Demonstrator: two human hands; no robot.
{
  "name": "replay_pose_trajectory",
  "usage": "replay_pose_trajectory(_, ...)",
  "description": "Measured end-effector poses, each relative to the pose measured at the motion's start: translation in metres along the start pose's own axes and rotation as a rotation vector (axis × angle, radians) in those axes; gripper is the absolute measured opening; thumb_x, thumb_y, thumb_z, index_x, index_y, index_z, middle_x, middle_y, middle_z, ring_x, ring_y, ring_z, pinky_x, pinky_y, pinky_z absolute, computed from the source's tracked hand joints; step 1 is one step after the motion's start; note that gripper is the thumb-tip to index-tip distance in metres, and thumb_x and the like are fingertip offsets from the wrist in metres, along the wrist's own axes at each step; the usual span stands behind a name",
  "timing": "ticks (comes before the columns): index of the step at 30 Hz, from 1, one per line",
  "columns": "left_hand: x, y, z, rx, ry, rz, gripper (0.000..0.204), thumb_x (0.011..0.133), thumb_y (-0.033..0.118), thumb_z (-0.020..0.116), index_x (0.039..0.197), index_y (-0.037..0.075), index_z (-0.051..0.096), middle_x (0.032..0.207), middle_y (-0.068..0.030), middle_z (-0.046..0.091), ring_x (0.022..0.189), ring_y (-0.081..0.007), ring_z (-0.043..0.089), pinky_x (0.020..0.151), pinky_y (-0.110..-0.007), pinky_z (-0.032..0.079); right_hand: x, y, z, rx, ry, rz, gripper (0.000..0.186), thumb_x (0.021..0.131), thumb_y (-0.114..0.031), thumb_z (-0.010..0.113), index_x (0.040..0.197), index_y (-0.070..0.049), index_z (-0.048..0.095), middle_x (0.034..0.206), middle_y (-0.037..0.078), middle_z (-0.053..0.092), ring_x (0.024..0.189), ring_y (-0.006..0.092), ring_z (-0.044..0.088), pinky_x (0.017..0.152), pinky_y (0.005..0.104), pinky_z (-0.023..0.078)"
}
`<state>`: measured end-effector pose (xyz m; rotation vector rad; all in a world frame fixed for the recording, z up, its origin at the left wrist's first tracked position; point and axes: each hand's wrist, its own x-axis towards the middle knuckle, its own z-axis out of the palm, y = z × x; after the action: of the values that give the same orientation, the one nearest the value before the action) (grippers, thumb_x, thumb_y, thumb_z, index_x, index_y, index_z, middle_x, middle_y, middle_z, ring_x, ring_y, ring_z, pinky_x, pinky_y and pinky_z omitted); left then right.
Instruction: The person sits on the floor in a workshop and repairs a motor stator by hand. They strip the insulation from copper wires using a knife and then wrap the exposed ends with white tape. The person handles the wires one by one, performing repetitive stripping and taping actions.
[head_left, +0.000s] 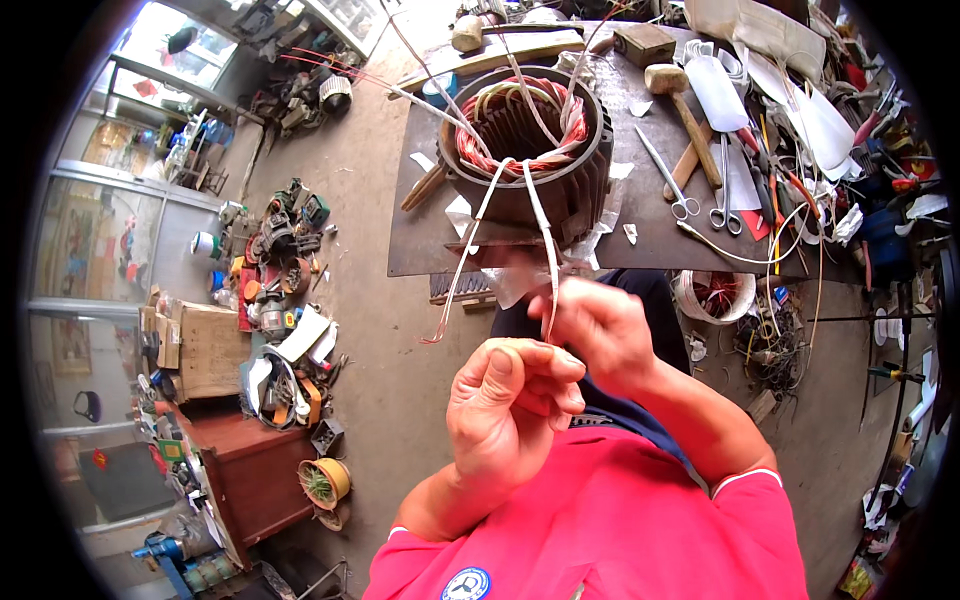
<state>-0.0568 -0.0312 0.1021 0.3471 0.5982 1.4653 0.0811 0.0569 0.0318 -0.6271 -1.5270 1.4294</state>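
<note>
A motor stator [590, 185] with dark cast fins stands on the dark bench top, with red-and-white windings [570, 120] around its open bore. Two white-sleeved wire leads hang over its near side. The right lead [541, 215] runs down to my hands, while the left lead [469, 255] dangles free with bare reddish ends. My right hand [605, 330], blurred by motion, is curled around the lower part of the right lead. Just below it, my left hand [505, 405] is closed, thumb against fingers, near the lead's lower tip. Whatever it pinches is too small to make out.
On the bench [420, 235] to the right lie a wooden-handled mallet [695, 140], scissors [727, 200] and long tweezers [670, 180]. A white bucket [715, 298] with wire stands below the bench edge. Motor parts [275, 240] and a cardboard box [210, 350] crowd the left floor.
</note>
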Motion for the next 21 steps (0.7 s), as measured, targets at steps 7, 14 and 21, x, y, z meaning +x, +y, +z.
replay_pose_trajectory(7,-0.003,0.004,-0.017,0.278,0.000,0.175,0.035,0.108,0.034,0.055,0.109,0.001,0.068,0.099,-0.0192,0.073,0.077,-0.0262,0.070,0.059,-0.032,0.054,0.002,-0.005,0.009,-0.228,0.025,-0.285,0.020,0.100,-0.014,0.068,0.086,0.000,0.066,0.076,0.011,0.062,0.068,0.0202,0.062,0.064,0.0334,0.051)
replay_pose_trajectory(14,0.017,0.020,-0.007,1.827,-0.392,0.809,0.011,0.088,0.009,0.074,0.087,0.002,0.065,0.083,-0.0099,0.068,0.069,-0.0238,0.066,0.058,-0.033,0.050,0.005,-0.057,-0.037,-0.961,-0.169,-0.222,0.022,0.089,-0.017,0.074,0.077,-0.006,0.059,0.071,0.009,0.056,0.063,0.0305,0.063,0.053,0.0421,0.050)
replay_pose_trajectory(21,0.019,0.018,0.004,2.227,-0.494,1.051,0.013,0.076,0.008,0.073,0.078,0.005,0.060,0.069,-0.0035,0.049,0.061,-0.0183,0.051,0.051,-0.031,0.038,0.037,-0.096,-0.046,-1.318,-0.321,-0.372,0.023,0.083,-0.016,0.075,0.074,-0.008,0.056,0.068,0.009,0.051,0.061,0.0291,0.061,0.052,0.0427,0.048)
